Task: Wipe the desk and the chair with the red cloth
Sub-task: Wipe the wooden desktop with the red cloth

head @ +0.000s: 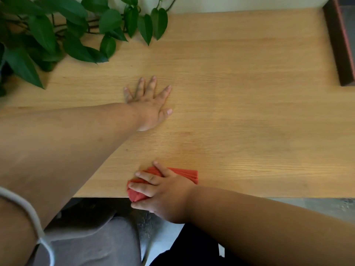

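The red cloth [185, 174] lies bunched at the front edge of the light wooden desk [240, 93], one end hanging just over the edge. My right hand [163, 196] presses down on the cloth with its fingers curled over it. My left hand [148, 104] rests flat on the desk's middle, fingers spread, holding nothing. No chair can be made out in this view.
A leafy green plant [57, 31] spreads over the desk's back left corner. A dark box with a reddish rim [341, 41] sits at the right edge. Below the desk edge are my grey-trousered leg [92, 244] and a grey floor [317, 204].
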`<action>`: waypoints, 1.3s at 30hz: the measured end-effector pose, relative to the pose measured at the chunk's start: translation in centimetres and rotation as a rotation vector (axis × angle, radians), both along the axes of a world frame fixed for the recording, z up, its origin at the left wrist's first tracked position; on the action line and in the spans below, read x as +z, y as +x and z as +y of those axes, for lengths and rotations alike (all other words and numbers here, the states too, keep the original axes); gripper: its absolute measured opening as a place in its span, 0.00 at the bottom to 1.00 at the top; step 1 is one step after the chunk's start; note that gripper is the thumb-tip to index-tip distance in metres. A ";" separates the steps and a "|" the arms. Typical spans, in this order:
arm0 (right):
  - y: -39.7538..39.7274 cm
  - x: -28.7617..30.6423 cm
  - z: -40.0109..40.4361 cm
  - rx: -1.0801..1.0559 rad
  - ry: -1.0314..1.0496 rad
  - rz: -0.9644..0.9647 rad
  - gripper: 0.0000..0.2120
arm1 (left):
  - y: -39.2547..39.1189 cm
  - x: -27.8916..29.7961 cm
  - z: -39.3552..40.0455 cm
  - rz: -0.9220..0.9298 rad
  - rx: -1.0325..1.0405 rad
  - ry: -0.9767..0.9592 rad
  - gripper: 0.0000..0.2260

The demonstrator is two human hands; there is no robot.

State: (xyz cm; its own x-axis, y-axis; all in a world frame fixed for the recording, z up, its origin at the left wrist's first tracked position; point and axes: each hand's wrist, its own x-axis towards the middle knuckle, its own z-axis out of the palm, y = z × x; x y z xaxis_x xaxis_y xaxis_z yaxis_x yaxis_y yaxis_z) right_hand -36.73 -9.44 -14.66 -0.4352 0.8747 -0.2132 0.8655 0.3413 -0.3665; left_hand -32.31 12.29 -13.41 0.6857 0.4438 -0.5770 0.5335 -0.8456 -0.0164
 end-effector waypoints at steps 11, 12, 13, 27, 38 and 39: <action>0.3 -1.2 1.5 -0.382 -0.042 0.078 0.26 | 0.2 -0.3 0.1 0.003 0.003 -0.002 0.31; 1.1 -1.2 1.8 -0.442 -0.054 0.069 0.26 | 0.2 -0.4 0.2 0.002 0.006 0.001 0.31; 2.3 -1.3 2.0 -0.498 -0.061 0.048 0.26 | 0.2 -0.4 0.2 0.002 0.009 0.007 0.31; 3.2 0.4 1.0 -0.309 0.203 0.203 0.20 | 0.1 -0.5 0.2 -0.011 0.004 0.016 0.31; 5.1 -0.7 2.1 -0.407 0.088 -0.050 0.22 | 0.2 -0.8 0.0 -0.008 0.013 0.051 0.31; 5.9 -0.7 2.1 -0.471 0.084 -0.051 0.22 | 0.2 -0.7 0.0 -0.005 0.014 0.048 0.31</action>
State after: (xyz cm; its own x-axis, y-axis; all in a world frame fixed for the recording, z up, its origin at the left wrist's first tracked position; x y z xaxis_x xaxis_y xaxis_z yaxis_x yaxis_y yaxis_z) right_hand -30.81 -7.32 -15.32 0.0218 0.9893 -0.1445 0.9493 -0.0658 -0.3074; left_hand -32.09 12.25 -14.12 0.6820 0.4804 -0.5514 0.5456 -0.8363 -0.0538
